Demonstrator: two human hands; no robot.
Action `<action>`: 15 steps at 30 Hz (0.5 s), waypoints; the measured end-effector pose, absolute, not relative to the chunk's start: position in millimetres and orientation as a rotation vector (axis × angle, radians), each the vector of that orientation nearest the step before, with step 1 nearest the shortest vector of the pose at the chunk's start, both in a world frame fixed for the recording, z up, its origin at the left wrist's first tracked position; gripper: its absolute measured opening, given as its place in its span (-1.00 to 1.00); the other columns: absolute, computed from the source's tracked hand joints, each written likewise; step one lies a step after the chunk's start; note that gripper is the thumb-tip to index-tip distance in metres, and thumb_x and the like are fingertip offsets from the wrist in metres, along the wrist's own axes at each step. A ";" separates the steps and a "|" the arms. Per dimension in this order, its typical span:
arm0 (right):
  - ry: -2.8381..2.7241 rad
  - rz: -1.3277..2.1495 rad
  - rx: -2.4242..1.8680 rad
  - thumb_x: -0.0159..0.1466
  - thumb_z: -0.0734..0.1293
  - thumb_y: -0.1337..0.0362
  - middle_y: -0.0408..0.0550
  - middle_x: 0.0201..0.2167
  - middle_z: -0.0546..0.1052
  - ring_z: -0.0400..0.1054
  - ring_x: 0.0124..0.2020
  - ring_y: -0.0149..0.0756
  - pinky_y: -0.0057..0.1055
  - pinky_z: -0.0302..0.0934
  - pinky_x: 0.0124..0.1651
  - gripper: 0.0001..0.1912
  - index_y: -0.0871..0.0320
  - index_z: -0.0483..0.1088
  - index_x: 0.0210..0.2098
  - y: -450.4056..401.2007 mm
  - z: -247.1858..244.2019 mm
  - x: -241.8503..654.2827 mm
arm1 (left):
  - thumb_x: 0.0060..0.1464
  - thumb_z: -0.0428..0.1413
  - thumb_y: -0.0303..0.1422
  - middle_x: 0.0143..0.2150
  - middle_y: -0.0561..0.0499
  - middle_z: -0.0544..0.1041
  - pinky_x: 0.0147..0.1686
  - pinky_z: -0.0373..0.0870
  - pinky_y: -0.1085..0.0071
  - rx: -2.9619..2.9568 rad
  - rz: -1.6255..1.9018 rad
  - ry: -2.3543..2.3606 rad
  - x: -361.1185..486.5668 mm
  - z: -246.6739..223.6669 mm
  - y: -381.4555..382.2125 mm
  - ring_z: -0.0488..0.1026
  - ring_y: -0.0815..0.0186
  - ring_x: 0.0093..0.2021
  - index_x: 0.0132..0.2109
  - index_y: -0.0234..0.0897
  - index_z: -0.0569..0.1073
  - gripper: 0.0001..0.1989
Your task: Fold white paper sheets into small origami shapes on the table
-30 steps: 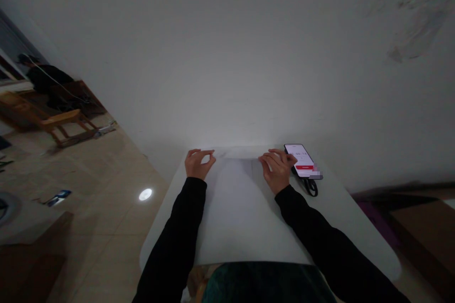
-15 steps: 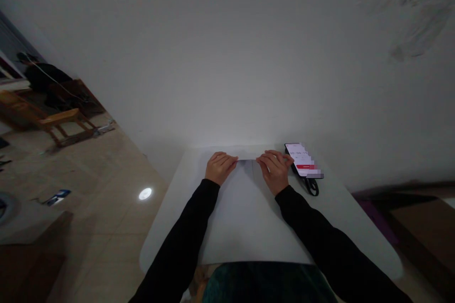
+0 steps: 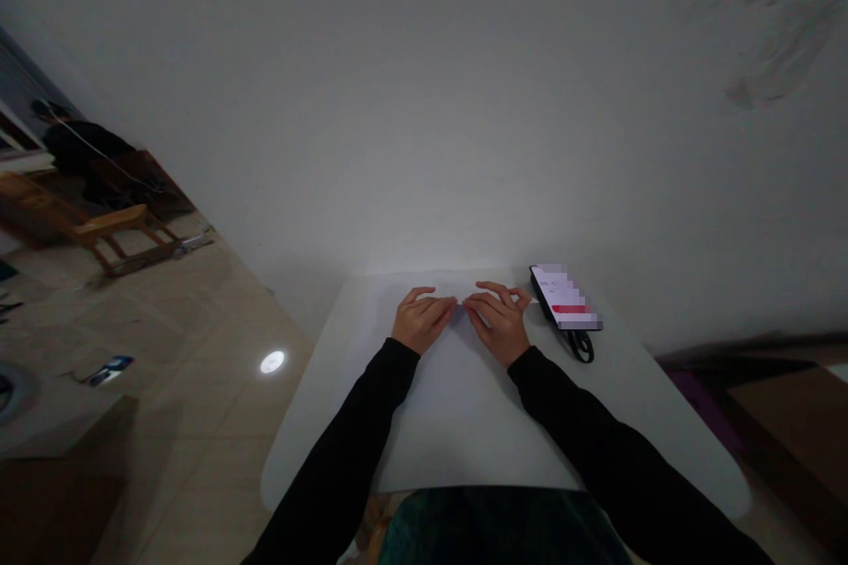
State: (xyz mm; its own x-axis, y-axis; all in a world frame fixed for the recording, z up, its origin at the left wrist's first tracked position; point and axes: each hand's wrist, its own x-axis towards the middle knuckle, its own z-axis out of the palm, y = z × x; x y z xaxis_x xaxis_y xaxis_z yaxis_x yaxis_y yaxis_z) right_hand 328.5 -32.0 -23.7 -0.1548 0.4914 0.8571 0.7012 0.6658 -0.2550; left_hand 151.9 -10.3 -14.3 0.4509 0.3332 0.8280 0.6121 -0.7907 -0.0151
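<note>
A white sheet of paper [image 3: 451,362] lies before me on the white table [image 3: 653,428], hard to tell from the tabletop. My left hand [image 3: 424,320] pinches its far edge between thumb and fingertips. Close beside it, my right hand [image 3: 498,322] pinches the same edge, its outer fingers raised and spread. Only a small gap separates the two sets of fingertips. They cover most of the edge, so any fold there is hidden.
A phone [image 3: 563,298] with a lit, partly blurred screen lies right of my right hand, a black loop [image 3: 582,346] below it. A wall [image 3: 424,150] stands behind the table. Far left are a wooden chair [image 3: 119,219] and a seated person [image 3: 86,141].
Both hands have moved inward along the paper's edge, bringing the fingertips nearly together. The strip of edge that showed between them is now mostly covered.
</note>
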 end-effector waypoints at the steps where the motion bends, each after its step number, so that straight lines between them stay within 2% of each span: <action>1: -1.811 -0.236 -0.948 0.22 0.29 0.35 -0.20 -0.35 0.56 0.30 -0.01 -0.22 -0.18 -0.21 0.02 -0.91 0.07 0.43 -0.32 -32.2 -23.8 328.4 | 0.08 0.06 -0.44 -0.35 0.09 0.59 -0.06 0.40 0.28 -2.375 -1.285 -0.822 152.0 -14.2 -10.5 0.52 0.43 -0.41 -0.23 -0.21 0.44 -0.89; 8: -1.744 -0.236 -0.994 0.20 0.28 0.41 -0.23 -0.39 0.56 0.30 -0.01 -0.20 -0.15 -0.23 0.01 -0.86 0.05 0.44 -0.37 -30.8 -24.0 327.2 | -0.03 0.13 -0.46 -0.48 0.18 0.56 -0.17 0.43 0.30 -2.238 -1.386 -0.857 139.7 -12.6 -2.7 0.47 0.45 -0.54 -0.34 -0.19 0.45 -0.92; 15: -1.684 -0.292 -1.070 0.20 0.27 0.40 -0.21 -0.41 0.55 0.31 -0.03 -0.19 -0.15 -0.22 0.00 -0.86 0.06 0.43 -0.42 -27.0 -22.2 334.8 | -0.09 0.14 -0.50 -0.47 0.17 0.57 -0.24 0.42 0.34 -2.061 -1.394 -0.992 95.1 -17.3 17.1 0.46 0.40 -0.53 -0.38 -0.17 0.47 -0.88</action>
State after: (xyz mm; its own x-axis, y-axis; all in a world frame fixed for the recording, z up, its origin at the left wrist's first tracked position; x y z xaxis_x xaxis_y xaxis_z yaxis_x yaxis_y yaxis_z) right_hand 334.8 -27.0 -22.2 -0.0277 0.5031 0.8638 0.7646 0.5673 -0.3059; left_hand 95.1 17.1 -17.3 0.2269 0.3076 0.9241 0.7723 -0.6349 0.0217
